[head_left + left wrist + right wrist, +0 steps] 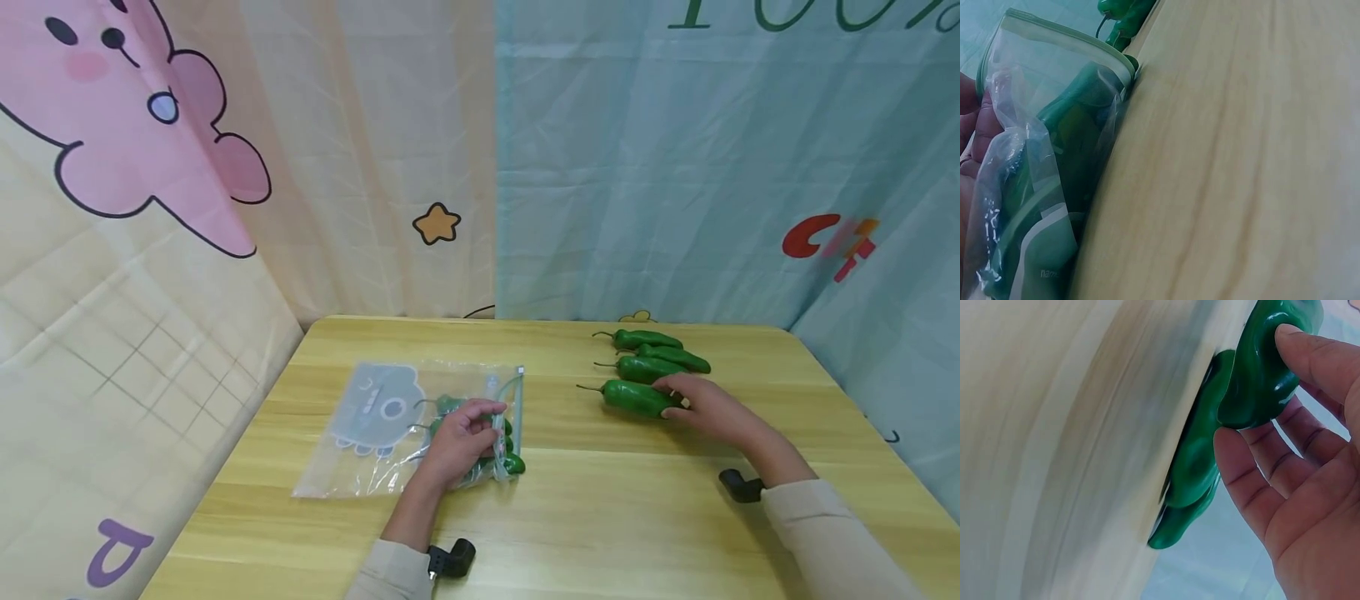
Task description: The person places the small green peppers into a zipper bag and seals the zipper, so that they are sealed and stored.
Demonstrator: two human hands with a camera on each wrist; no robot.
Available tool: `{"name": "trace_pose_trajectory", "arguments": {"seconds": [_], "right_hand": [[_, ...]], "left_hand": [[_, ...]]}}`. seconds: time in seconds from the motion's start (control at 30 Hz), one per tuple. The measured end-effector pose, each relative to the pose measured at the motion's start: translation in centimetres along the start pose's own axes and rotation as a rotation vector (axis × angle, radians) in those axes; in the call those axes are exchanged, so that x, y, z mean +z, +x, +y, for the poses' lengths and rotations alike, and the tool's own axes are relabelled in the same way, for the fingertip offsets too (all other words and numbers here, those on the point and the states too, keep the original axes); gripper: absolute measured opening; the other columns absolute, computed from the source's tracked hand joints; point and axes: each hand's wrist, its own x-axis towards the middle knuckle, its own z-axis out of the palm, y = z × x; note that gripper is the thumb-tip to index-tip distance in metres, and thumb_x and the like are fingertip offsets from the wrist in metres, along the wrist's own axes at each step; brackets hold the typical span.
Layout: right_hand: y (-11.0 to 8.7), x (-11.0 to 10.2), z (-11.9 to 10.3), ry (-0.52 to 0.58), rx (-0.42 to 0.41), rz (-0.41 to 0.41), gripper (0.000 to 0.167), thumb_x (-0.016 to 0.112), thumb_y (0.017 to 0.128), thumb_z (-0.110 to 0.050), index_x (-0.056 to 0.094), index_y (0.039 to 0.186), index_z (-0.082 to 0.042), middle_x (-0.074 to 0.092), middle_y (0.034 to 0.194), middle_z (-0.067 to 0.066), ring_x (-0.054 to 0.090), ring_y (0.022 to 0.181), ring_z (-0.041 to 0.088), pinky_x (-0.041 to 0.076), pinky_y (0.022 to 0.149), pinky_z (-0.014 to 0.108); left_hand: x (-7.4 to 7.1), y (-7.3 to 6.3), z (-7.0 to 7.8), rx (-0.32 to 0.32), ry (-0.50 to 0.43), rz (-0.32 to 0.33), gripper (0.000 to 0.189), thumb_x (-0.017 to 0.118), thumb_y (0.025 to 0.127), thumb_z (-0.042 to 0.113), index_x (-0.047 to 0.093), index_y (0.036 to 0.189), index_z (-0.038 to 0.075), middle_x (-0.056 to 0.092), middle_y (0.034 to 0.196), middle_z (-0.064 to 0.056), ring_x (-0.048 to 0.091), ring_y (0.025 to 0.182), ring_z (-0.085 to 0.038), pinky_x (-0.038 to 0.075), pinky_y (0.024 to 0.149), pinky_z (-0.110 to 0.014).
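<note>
A clear zip bag (322, 473) with a blue-grey cartoon print lies on the left of the table, its mouth towards the right. Several green peppers (514, 463) are inside it, some hidden by my left hand (459, 440), which pinches the bag near its mouth. In the left wrist view the bag's green zip edge (1072, 36) stands raised from the table. To the right, my right hand (711, 408) grips the blunt end of a green pepper (630, 397) between thumb and fingers. The right wrist view shows this pepper (1263, 369) close up, its stem out of frame.
Behind the held pepper, 3 more green peppers lie in a rough row: the rear one (647, 339), a middle one (678, 359) and a nearer one (641, 369). The wooden table (570, 517) meets printed curtains (637, 167) at its back.
</note>
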Motion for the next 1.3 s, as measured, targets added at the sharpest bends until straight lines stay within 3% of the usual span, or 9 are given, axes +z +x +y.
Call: {"name": "trace_pose_trajectory", "arguments": {"seconds": [0.47,0.87,1.3], "right_hand": [[1.7,1.6,-1.7,0.0,-0.021,-0.017,0.036,0.073,0.088,-0.006,0.062,0.122,0.001,0.064,0.114,0.012,0.061,0.098,0.027,0.053,0.081,0.047],[3.0,2.6,-3.1,0.003,-0.08,-0.054,0.033,0.072,0.09,-0.007,0.063,0.121,-0.002,0.064,0.113,0.007,0.061,0.099,0.023,0.053,0.083,0.044],[4.2,3.2,-4.8,0.014,-0.116,-0.077,0.033,0.071,0.091,-0.009,0.063,0.122,-0.001,0.064,0.113,0.006,0.061,0.099,0.022,0.054,0.083,0.043]], "left_hand": [[-0.1,-0.1,-0.2,0.011,-0.011,-0.007,0.038,0.06,0.089,-0.006,0.061,0.127,-0.004,0.057,0.108,-0.014,0.055,0.079,-0.013,0.057,0.068,-0.027],[-0.1,0.0,0.0,-0.016,-0.013,-0.005,0.04,0.059,0.089,-0.01,0.059,0.128,-0.007,0.057,0.105,-0.018,0.054,0.078,-0.013,0.056,0.066,-0.025],[-0.1,-0.1,0.0,-0.005,-0.012,0.006,0.039,0.062,0.089,-0.005,0.061,0.128,-0.002,0.057,0.111,-0.014,0.054,0.079,-0.013,0.057,0.066,-0.027]]}}
